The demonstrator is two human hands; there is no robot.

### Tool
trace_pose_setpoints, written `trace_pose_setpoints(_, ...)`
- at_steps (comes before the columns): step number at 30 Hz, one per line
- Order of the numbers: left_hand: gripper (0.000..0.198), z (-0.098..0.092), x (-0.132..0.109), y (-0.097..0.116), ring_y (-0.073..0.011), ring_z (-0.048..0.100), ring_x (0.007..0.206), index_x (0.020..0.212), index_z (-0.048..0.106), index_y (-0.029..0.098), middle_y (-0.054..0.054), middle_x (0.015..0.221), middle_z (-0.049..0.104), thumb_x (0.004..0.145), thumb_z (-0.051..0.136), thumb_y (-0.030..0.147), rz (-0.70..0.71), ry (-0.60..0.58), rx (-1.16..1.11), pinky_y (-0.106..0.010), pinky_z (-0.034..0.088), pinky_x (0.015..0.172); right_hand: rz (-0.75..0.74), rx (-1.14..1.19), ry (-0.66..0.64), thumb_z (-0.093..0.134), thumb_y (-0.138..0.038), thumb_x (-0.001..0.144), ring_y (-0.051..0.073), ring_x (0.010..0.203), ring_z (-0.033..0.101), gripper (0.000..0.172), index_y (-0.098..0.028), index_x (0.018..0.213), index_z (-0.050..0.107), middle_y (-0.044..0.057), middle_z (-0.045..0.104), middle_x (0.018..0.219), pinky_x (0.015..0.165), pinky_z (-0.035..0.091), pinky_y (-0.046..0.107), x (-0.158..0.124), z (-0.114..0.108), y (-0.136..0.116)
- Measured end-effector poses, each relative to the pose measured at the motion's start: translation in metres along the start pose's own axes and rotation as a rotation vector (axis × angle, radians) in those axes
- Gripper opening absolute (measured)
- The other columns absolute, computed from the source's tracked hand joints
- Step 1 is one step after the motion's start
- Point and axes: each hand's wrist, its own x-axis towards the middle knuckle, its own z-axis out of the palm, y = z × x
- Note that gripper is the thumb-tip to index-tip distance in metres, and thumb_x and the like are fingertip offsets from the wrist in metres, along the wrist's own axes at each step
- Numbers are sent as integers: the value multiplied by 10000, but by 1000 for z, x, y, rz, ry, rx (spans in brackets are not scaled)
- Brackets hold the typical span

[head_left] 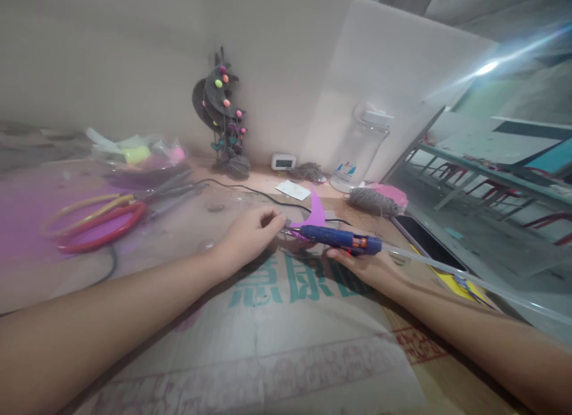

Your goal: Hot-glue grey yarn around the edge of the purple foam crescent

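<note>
My right hand (366,267) is closed around a blue glue gun (342,238) with a clear glue stick (469,279) trailing out behind it. The gun's nozzle points left at a pink crescent-shaped foam piece (316,212) lying on the table. My left hand (250,233) rests beside it, fingers pinched together at the piece's lower tip, right by the nozzle. What the fingertips grip is small and partly hidden.
Red and yellow scissors (100,221) lie at the left near a black cord (250,192). A dark hanging ornament with coloured balls (221,114), a small clock (283,162), a clear bottle (361,150), grey yarn (373,202) and a phone (424,242) stand behind.
</note>
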Motion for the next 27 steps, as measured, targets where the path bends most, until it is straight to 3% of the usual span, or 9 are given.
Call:
trace_pose_setpoints(10, 305, 0, 0, 1, -170, 559, 654, 641, 521, 196, 18, 599, 602, 892, 446, 353, -12, -17, 3, -279, 378, 644, -11, 72, -9, 656, -429, 769, 204, 645, 616, 195, -243, 759, 597, 19, 648, 703, 601, 520, 315, 1, -1, -11)
trace_pose_setpoints(27, 297, 0, 1, -1, -177, 557, 672, 663, 534, 198, 14, 620, 601, 884, 432, 368, 9, -16, 7, -279, 382, 651, -7, 47, -10, 646, -435, 788, 184, 670, 620, 213, -225, 779, 615, 12, 666, 740, 632, 521, 307, 1, -1, -5)
